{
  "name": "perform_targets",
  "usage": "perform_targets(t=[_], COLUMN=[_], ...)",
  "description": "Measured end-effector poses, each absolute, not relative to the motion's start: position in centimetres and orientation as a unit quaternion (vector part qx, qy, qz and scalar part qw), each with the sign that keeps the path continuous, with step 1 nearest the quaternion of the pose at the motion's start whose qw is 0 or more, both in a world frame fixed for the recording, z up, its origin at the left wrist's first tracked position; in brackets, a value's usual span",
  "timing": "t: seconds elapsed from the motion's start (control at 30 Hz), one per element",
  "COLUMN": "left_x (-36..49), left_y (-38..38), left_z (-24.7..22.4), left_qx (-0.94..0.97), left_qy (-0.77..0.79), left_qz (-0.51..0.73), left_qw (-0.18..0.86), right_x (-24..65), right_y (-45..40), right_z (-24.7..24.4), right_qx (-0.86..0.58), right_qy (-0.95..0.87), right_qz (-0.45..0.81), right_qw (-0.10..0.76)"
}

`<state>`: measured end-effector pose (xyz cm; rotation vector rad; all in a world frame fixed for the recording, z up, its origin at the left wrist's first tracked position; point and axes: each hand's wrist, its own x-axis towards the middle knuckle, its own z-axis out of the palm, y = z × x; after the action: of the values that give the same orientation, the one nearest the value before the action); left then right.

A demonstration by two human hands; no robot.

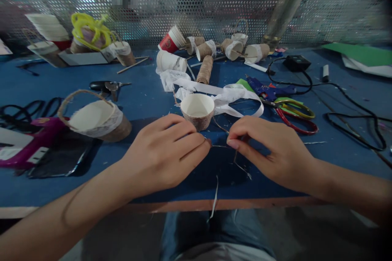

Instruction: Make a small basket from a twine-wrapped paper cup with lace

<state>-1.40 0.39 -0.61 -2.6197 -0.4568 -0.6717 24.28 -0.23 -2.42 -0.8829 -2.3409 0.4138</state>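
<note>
Between my two hands runs a thin brown twine point(219, 146), pinched at both sides. My left hand point(167, 151) is closed on it, fingers curled downward, thumb hidden. My right hand point(269, 151) pinches it between thumb and forefinger, and a loose end hangs below. Just beyond my left fingers stands a paper cup point(197, 110) with a white inside and a twine-wrapped outside, its front partly hidden. White ribbon point(239, 100) lies curled behind the cup. To the left, a twine-wrapped cup basket with a handle point(104, 124) leans, lace around its rim.
Scissors point(295, 114) and a blue glue gun point(266, 87) lie right of the ribbon. A purple glue gun point(27, 144) rests at far left beside a dark phone point(61, 161). A twine roll point(205, 69) and several wrapped cups lie before the perforated metal screen point(226, 8). A black cable point(352, 94) loops at right.
</note>
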Motion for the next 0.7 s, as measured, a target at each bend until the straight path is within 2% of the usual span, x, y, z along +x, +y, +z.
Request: perform_targets(t=[0.23, 0.57, 0.7], left_x=[-1.40, -1.23, -1.42], left_y=[0.32, 0.36, 0.53], left_z=[-0.89, -0.94, -0.79], left_qx=[-0.940, -0.938, -0.938], left_qy=[-0.156, -0.159, -0.162], left_qz=[-0.238, -0.232, -0.231], left_qw=[0.190, 0.200, 0.199], right_x=[24.05, 24.22, 24.43], right_y=[-0.29, -0.39, -0.04], right_z=[-2.94, -2.44, -2.36], right_qx=[-0.324, -0.323, -0.337], right_qy=[-0.898, -0.881, -0.884], right_qz=[0.147, 0.166, 0.167], right_qw=[0.258, 0.302, 0.278])
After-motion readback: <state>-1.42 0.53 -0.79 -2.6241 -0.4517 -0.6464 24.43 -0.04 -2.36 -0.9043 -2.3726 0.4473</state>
